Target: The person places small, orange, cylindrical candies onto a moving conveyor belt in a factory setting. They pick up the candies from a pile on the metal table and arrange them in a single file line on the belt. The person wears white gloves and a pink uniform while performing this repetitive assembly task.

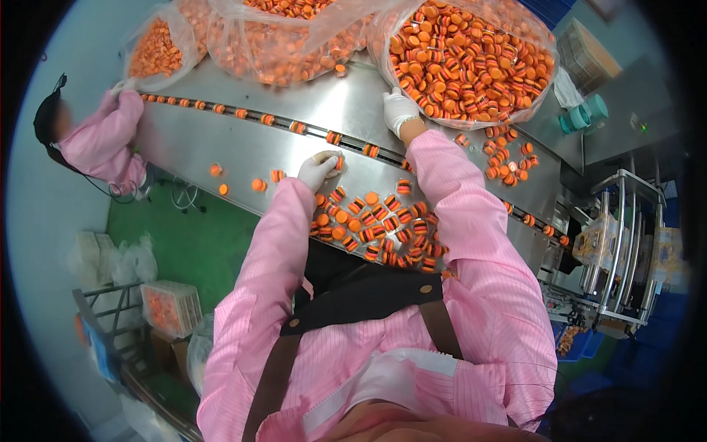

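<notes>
My left hand [317,172], in a white glove, pinches a small orange burger-shaped sweet [339,163] with dark and red layers. It is just on my side of the narrow conveyor track [313,131], where similar sweets sit spaced in a row. Farther off, my gloved right hand [400,109] is closed at the lower left edge of a large clear plastic bag [471,125] full of the same sweets; its fingertips are partly hidden against the plastic. A loose pile of sweets [372,221] lies on the steel table [243,151] between my forearms.
More filled bags [287,62] stand along the far side. A co-worker in pink [99,140] is at the track's left end. At right are a packing machine with rollers [618,236], teal cups [578,118] and scattered sweets [508,158]. A crate [171,308] stands lower left.
</notes>
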The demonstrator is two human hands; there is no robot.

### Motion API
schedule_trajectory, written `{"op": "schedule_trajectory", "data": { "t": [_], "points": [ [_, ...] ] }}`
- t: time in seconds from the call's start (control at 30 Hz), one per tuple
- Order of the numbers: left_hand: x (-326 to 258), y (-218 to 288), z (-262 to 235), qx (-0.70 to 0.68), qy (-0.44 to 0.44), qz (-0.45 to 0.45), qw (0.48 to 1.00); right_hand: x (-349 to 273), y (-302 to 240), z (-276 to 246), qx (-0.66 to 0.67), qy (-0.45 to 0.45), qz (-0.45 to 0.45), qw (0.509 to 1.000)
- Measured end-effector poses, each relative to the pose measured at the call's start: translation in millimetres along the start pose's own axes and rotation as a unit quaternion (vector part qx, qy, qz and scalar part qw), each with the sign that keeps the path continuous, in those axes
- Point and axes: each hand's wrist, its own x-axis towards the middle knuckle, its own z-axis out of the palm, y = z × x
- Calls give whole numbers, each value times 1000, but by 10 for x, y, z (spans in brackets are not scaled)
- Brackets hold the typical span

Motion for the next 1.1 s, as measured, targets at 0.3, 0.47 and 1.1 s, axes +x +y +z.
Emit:
{"op": "schedule_trajectory", "data": {
  "t": [0.3,0.47,1.1],
  "points": [
    [-72,90,79,27,13,2,1000,-263,152,-364,62,-71,17,995],
    [-31,55,38,15,5,-9,1000,-890,9,-534,286,-146,-50,946],
    [-93,74,155,27,11,-2,1000,-1625,1564,-897,149,57,145,976]
  ]
}}
